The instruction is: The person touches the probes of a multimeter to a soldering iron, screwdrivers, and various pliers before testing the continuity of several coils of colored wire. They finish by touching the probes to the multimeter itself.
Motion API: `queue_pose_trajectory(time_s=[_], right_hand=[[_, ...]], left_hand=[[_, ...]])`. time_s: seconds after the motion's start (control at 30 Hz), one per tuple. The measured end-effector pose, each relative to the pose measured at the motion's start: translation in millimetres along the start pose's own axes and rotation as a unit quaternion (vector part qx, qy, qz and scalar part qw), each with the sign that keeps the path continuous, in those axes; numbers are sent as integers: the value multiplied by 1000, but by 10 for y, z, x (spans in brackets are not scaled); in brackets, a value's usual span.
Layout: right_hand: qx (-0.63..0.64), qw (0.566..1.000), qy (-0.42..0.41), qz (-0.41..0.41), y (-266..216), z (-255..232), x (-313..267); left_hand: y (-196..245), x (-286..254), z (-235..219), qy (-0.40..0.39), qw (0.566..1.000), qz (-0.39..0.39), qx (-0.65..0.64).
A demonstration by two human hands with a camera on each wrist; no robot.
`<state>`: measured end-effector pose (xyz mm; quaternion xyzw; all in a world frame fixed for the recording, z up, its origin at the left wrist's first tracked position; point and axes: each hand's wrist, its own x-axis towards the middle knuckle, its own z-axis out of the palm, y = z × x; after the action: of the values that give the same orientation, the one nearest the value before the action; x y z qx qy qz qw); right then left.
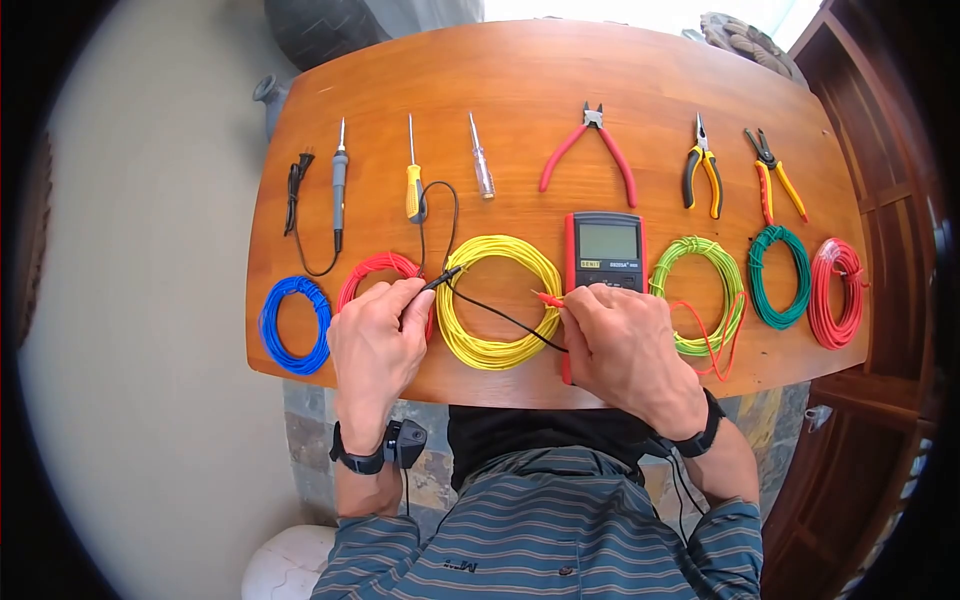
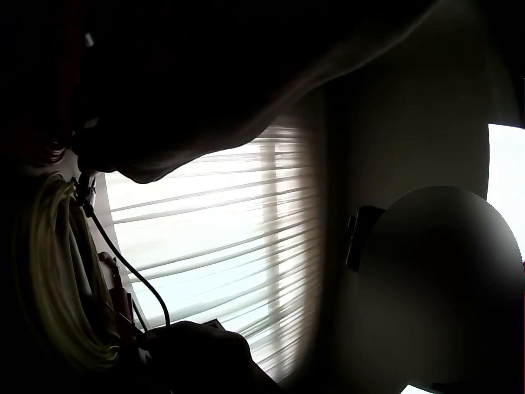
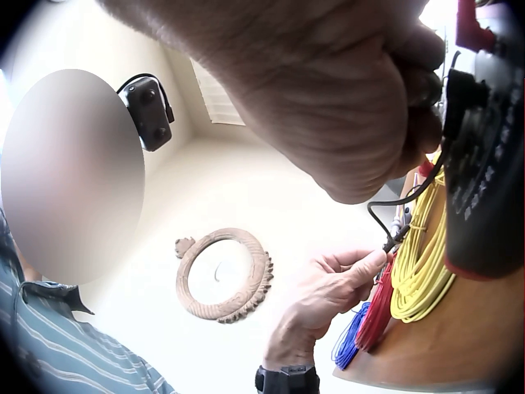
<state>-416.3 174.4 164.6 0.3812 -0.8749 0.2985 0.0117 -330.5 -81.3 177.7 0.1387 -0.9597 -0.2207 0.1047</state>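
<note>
Between thumb and fingers, my left hand [image 1: 378, 342] pinches a black multimeter probe [image 1: 441, 279], its tip over the left side of a yellow wire coil [image 1: 462, 345]. A red multimeter probe [image 1: 550, 299] is gripped in my right hand [image 1: 632, 345], pointing left over that coil's right edge. Behind the right hand lies a red and dark grey multimeter [image 1: 608, 240], its lower part largely hidden and its screen blank. A black lead runs across the yellow coil toward the meter. In the right wrist view the black test lead [image 3: 379, 215] hangs between both hands.
A blue coil [image 1: 268, 330] and a red coil [image 1: 375, 262] lie left; lime [image 1: 735, 270], green [image 1: 760, 300] and red coils [image 1: 836, 330] lie right. Behind them are a soldering iron [image 1: 339, 190], two screwdrivers, diagonal cutters [image 1: 593, 118], pliers [image 1: 697, 157] and wire strippers [image 1: 765, 160].
</note>
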Motion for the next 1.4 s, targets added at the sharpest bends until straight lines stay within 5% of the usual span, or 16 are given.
queue_pose_trajectory(time_s=[1.4], right_hand=[[-16, 999, 38, -14, -26, 6, -50]], left_hand=[[19, -7, 4, -16, 1000, 19, 13]])
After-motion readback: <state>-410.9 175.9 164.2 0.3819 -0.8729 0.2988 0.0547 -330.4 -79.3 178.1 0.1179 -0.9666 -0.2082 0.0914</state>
